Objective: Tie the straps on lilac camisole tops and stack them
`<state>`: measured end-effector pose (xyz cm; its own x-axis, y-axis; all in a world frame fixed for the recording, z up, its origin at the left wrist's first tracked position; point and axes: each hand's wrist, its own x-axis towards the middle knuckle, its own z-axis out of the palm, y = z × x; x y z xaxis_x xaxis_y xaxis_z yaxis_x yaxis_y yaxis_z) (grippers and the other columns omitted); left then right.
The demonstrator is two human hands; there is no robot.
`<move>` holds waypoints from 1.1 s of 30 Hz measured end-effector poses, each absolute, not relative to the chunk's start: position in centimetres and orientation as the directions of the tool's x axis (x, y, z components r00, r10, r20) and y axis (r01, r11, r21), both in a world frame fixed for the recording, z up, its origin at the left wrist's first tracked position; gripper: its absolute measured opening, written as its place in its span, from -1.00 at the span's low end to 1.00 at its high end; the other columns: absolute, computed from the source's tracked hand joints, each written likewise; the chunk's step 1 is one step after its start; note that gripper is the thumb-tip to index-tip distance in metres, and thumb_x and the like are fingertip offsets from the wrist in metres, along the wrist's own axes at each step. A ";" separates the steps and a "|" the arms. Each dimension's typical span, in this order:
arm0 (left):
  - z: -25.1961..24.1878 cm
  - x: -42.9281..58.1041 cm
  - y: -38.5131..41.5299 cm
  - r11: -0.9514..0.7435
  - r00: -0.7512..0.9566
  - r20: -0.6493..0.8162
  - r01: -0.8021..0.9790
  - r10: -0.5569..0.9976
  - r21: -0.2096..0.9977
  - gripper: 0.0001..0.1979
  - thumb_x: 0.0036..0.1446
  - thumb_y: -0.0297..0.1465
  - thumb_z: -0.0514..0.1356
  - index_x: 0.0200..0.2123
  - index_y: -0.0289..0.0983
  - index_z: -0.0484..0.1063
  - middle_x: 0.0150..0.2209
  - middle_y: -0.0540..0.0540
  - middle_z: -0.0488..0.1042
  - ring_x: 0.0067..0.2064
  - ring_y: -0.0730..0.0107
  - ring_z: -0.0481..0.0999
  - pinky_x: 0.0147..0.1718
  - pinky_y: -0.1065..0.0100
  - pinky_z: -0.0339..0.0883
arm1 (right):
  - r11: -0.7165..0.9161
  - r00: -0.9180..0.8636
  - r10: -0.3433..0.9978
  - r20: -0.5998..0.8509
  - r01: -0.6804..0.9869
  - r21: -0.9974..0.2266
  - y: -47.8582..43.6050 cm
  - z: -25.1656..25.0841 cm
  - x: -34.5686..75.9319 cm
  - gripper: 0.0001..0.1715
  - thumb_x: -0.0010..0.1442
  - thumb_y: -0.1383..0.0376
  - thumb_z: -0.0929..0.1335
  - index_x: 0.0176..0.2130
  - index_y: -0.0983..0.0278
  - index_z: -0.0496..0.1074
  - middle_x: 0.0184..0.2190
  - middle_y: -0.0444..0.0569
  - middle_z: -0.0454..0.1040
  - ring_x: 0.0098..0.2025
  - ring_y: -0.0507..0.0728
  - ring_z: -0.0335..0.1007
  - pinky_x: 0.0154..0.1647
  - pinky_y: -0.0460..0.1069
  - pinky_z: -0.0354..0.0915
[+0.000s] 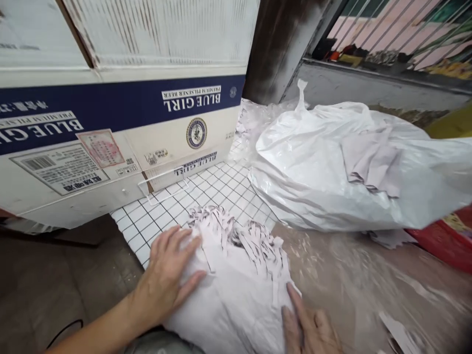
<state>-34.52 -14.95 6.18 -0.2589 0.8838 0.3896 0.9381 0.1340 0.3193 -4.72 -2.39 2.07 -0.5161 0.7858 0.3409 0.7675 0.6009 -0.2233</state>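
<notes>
A pale, whitish sheet of soft material lies before me, its far edge cut into many curling strips. My left hand rests on its left side, fingers apart. At the right edge, my right hand touches the material with its fingers stretched out; the lower part of this hand runs out of view. Whether the material is cloth, thin leather or paper I cannot tell. Its near end is cut off by the bottom of the view.
A large beer carton, printed upside down, stands at the left on a white grid-patterned cover. At the right lies a full white plastic bag with pale folded pieces on it. A scrap lies lower right, near a red container.
</notes>
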 end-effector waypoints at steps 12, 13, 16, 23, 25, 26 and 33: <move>5.1 -34.9 -24.4 0.246 -0.545 0.296 0.711 0.784 0.658 -0.74 0.20 -0.14 0.22 -0.30 -0.23 0.38 -0.46 0.05 0.38 -0.50 0.46 0.35 -0.49 0.41 0.32 | -0.132 0.105 0.990 -0.092 0.499 -0.857 -11.4 2.2 -1.9 -0.35 -0.06 -0.24 0.44 -0.34 0.27 0.44 -0.51 -0.07 0.46 -0.46 0.08 0.36 -0.40 -0.05 0.34; 5.2 -34.8 -24.5 0.252 -0.554 0.285 0.700 0.782 0.668 -0.73 0.19 -0.14 0.21 -0.33 -0.23 0.38 -0.47 0.05 0.37 -0.50 0.46 0.36 -0.48 0.41 0.32 | -0.140 0.087 0.990 -0.113 0.460 -0.877 -11.4 2.5 -2.1 -0.35 -0.09 -0.24 0.45 -0.39 0.27 0.41 -0.52 -0.09 0.44 -0.47 0.08 0.35 -0.41 -0.05 0.32; 5.4 -34.7 -24.9 0.268 -0.554 0.246 0.685 0.795 0.677 -0.73 0.19 -0.14 0.19 -0.37 -0.22 0.39 -0.48 0.04 0.37 -0.47 0.44 0.38 -0.46 0.40 0.32 | -0.138 0.001 0.989 -0.150 0.385 -0.912 -11.6 3.1 -2.7 -0.36 -0.11 -0.24 0.45 -0.48 0.25 0.34 -0.58 -0.16 0.33 -0.50 0.04 0.26 -0.46 -0.07 0.25; 5.0 -34.1 -25.4 0.190 -0.477 0.376 0.783 0.795 0.592 -0.80 0.24 -0.23 0.13 -0.30 -0.23 0.41 -0.37 -0.06 0.39 -0.32 0.30 0.40 -0.32 0.30 0.35 | -0.106 -0.051 0.990 -0.131 0.347 -0.932 -12.5 2.8 -2.2 -0.34 -0.11 -0.24 0.46 -0.45 0.27 0.34 -0.55 -0.17 0.32 -0.47 0.04 0.21 -0.43 -0.07 0.21; 5.0 -34.0 -25.0 0.196 -0.474 0.448 0.821 0.758 0.537 -0.78 0.23 -0.25 0.15 -0.18 -0.26 0.42 -0.28 -0.13 0.40 -0.23 0.21 0.41 -0.27 0.24 0.37 | -0.091 -0.077 0.989 -0.126 0.357 -0.930 -12.6 2.6 -2.0 -0.32 -0.12 -0.27 0.45 -0.45 0.27 0.34 -0.54 -0.15 0.33 -0.45 0.05 0.23 -0.40 -0.06 0.21; 5.0 -34.0 -24.7 0.202 -0.466 0.470 0.837 0.750 0.508 -0.76 0.23 -0.25 0.15 -0.14 -0.27 0.42 -0.25 -0.15 0.40 -0.18 0.17 0.41 -0.24 0.21 0.38 | -0.084 -0.085 0.989 -0.122 0.362 -0.929 -12.5 2.5 -2.0 -0.31 -0.13 -0.28 0.44 -0.45 0.27 0.34 -0.53 -0.15 0.34 -0.45 0.05 0.23 -0.39 -0.05 0.21; 5.1 -35.1 -23.0 0.266 -0.457 0.357 0.842 0.815 0.470 -0.76 0.17 -0.16 0.16 -0.29 -0.22 0.41 -0.31 -0.14 0.43 -0.17 0.08 0.43 -0.22 0.18 0.36 | -0.036 -0.047 0.997 -0.059 0.387 -0.921 -12.5 2.2 -2.4 -0.36 -0.10 -0.24 0.43 -0.41 0.27 0.38 -0.52 -0.12 0.36 -0.45 0.06 0.26 -0.36 -0.02 0.25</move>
